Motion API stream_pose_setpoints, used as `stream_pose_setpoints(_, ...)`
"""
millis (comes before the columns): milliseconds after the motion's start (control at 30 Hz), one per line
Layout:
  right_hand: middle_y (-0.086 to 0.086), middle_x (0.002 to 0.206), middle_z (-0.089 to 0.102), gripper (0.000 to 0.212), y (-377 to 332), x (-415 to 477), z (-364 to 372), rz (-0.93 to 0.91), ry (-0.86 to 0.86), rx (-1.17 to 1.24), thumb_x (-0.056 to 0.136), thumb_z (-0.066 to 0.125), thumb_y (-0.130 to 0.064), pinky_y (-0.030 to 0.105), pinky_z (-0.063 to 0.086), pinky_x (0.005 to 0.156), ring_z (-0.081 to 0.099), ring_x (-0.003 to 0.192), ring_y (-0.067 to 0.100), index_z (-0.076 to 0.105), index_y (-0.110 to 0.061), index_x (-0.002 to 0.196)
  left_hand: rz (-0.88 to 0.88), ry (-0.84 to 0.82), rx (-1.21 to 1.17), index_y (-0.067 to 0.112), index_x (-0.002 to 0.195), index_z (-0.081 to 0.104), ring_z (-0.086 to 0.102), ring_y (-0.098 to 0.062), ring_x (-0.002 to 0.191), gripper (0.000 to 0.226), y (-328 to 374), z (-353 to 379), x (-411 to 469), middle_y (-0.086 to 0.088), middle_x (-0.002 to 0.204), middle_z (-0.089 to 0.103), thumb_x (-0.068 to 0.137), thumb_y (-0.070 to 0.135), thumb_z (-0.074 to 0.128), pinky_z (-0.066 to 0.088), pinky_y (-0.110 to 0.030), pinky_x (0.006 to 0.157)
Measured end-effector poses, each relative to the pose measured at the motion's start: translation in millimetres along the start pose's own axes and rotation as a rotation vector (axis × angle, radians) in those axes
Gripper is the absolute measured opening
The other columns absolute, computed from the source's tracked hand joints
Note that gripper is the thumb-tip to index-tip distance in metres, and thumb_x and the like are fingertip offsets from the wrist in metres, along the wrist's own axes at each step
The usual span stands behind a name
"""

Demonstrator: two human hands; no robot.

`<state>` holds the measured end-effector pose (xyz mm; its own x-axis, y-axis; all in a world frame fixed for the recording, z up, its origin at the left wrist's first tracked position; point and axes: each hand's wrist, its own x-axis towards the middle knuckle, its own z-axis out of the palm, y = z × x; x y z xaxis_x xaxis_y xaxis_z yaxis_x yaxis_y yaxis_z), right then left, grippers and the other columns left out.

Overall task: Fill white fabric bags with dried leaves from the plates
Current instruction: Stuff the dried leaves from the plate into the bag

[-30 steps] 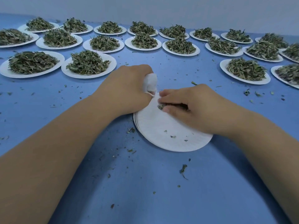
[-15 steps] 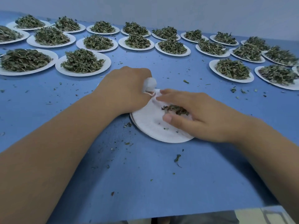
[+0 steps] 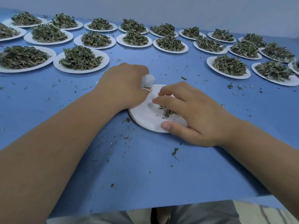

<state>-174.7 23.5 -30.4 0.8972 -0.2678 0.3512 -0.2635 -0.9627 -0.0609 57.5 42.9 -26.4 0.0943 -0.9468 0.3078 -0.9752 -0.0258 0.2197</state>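
Observation:
My left hand (image 3: 123, 88) grips a small white fabric bag (image 3: 148, 80), whose top sticks out by the thumb at the far left rim of a nearly bare white paper plate (image 3: 145, 118). My right hand (image 3: 192, 115) lies over the plate. Its bent fingers curl over a small clump of dried leaves (image 3: 167, 112), and its thumb rests apart on the plate's near rim. The bag's opening is hidden by my left hand.
Several white plates heaped with dried leaves (image 3: 80, 58) stand in rows across the far half of the blue table (image 3: 145, 175), with more at the right (image 3: 229, 66). Leaf crumbs lie scattered around. The table's near edge runs just below my forearms.
My right hand has slid toward the plate's near side, dragging the leaf clump under its fingers. My left hand keeps its grip on the bag. The view has tilted down.

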Motion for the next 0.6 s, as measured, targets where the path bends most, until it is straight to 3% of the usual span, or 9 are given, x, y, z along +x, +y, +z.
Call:
stream_pose_setpoints(267,0.004,0.089,0.060,0.027,2.2,2.1,5.6,0.007,0.016,0.168,0.101,0.057,-0.030,0.044,0.046,0.080,0.054,0.088,0.029,0.065,-0.006,0.091,-0.004,0.011,-0.009,0.032,0.104,0.059,0.054,-0.026,0.086,0.023,0.7,0.5,0.7,0.005,0.090,0.061,0.088,0.049,0.059,0.038,-0.033,0.065)
stream_pose_setpoints(433,0.005,0.102,0.061,0.031,2.5,2.6,3.0,-0.011,0.066,0.070,0.102,0.051,-0.035,0.046,0.044,0.084,0.053,0.094,0.030,0.065,-0.008,0.101,0.000,-0.006,-0.002,0.033,0.107,0.059,0.054,-0.025,0.086,0.024,0.9,-0.3,0.5,0.005,0.091,0.060,0.089,0.049,0.059,0.039,-0.033,0.066)
stream_pose_setpoints(600,0.000,0.083,0.050,0.029,3.8,3.6,5.4,0.014,-0.026,0.164,0.103,0.052,-0.031,0.044,0.044,0.074,0.046,0.080,0.024,0.057,-0.010,0.083,-0.006,-0.020,-0.010,0.034,0.106,0.059,0.054,-0.025,0.091,0.023,1.2,-1.4,0.4,0.006,0.092,0.061,0.090,0.049,0.057,0.038,-0.033,0.069)
